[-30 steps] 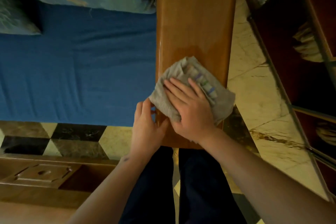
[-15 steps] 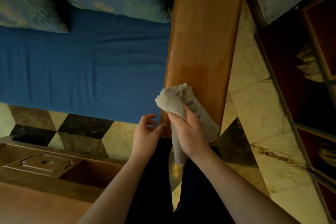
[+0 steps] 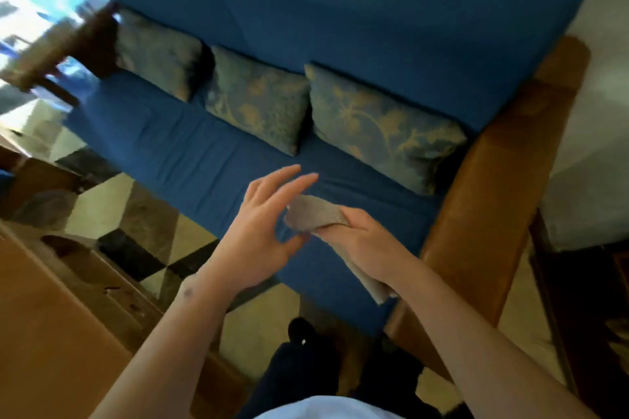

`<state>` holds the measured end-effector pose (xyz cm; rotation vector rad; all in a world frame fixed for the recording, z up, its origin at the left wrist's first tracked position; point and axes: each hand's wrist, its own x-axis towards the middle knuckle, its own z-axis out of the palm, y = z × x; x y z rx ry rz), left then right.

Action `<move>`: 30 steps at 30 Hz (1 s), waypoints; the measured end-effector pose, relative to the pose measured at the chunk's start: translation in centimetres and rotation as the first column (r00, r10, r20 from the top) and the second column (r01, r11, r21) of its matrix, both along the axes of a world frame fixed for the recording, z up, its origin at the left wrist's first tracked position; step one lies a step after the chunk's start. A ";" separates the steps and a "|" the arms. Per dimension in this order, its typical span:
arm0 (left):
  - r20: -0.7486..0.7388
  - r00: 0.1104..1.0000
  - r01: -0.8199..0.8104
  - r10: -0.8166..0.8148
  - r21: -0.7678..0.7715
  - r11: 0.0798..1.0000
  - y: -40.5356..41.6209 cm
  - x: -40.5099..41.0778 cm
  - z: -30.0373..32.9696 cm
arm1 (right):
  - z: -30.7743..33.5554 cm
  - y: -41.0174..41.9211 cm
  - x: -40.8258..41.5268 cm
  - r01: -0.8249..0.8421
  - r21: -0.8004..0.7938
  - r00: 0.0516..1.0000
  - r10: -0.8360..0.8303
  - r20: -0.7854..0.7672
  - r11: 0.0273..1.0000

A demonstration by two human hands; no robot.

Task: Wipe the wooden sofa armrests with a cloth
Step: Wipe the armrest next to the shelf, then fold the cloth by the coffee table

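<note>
A grey cloth (image 3: 315, 213) is bunched in my right hand (image 3: 359, 237), held in the air over the front of the blue sofa seat (image 3: 190, 150); a tail of it hangs below my wrist. My left hand (image 3: 260, 231) is open just left of the cloth, fingers spread, not touching it. The near wooden armrest (image 3: 490, 187) runs along the sofa's right side, to the right of both hands. The far wooden armrest (image 3: 51, 54) shows blurred at the upper left end of the sofa.
Three patterned cushions (image 3: 381, 126) lean against the blue backrest. A wooden table (image 3: 51, 316) stands at the lower left. Checkered marble floor (image 3: 143, 214) lies between table and sofa. A dark cabinet (image 3: 585, 299) stands right of the near armrest.
My right hand lifted the cloth off the near armrest and carried it left over the seat. My view swung up and left, showing the whole sofa. My left hand opened beside the cloth.
</note>
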<state>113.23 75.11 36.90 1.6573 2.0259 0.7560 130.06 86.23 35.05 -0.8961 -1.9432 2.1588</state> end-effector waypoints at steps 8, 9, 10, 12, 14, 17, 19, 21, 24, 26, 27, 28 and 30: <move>-0.177 0.923 -0.318 0.342 0.150 0.936 -9.9 -14.2 9.3 | 9.2 -5.2 -19.8 -0.381 0.212 0.901 0.413 -0.133 0.900; -0.198 0.895 -0.372 0.401 0.168 0.913 -11.8 -15.8 10.3 | 10.0 -6.3 -22.3 -0.439 0.231 0.868 0.476 -0.140 0.869; -0.221 0.856 -0.431 0.467 0.191 0.882 -14.1 -17.5 11.3 | 11.0 -7.9 -25.2 -0.499 0.252 0.827 0.543 -0.147 0.829; -0.269 0.785 -0.508 0.558 0.236 0.829 -17.3 -19.9 12.8 | 12.3 -10.3 -29.5 -0.583 0.276 0.752 0.636 -0.172 0.764; -0.295 0.719 -0.576 0.629 0.254 0.777 -19.9 -21.7 14.2 | 13.0 -12.3 -33.0 -0.627 0.311 0.703 0.691 -0.169 0.714; -0.323 0.624 -0.648 0.711 0.294 0.702 -23.7 -25.1 15.8 | 13.3 -15.4 -38.5 -0.615 0.412 0.682 0.716 -0.148 0.672; -0.320 0.569 -0.689 0.758 0.318 0.652 -25.6 -27.5 16.6 | 12.8 -16.8 -41.6 -0.557 0.530 0.696 0.708 -0.121 0.639; -0.312 0.497 -0.743 0.810 0.330 0.583 -27.3 -30.2 16.8 | 12.1 -18.4 -44.7 -0.568 0.585 0.673 0.736 -0.075 0.578; -0.286 0.420 -0.795 0.861 0.342 0.501 -29.6 -34.1 16.6 | 10.7 -20.9 -49.4 -0.583 0.598 0.662 0.748 -0.043 0.550; -0.267 0.371 -0.821 0.890 0.353 0.448 -31.2 -36.9 16.2 | 10.0 -22.4 -53.1 -0.574 0.616 0.667 0.744 -0.029 0.539; -0.250 0.344 -0.834 0.905 0.361 0.416 -32.0 -38.6 15.9 | 9.6 -23.1 -55.5 -0.573 0.623 0.660 0.751 -0.034 0.532; -0.233 0.328 -0.841 0.916 0.369 0.395 -32.5 -39.4 15.4 | 9.2 -23.1 -56.8 -0.566 0.639 0.652 0.757 -0.039 0.520; -0.195 0.288 -0.870 0.937 0.356 0.342 -33.7 -42.5 14.3 | 8.4 -23.6 -61.0 -0.585 0.665 0.601 0.799 -0.027 0.464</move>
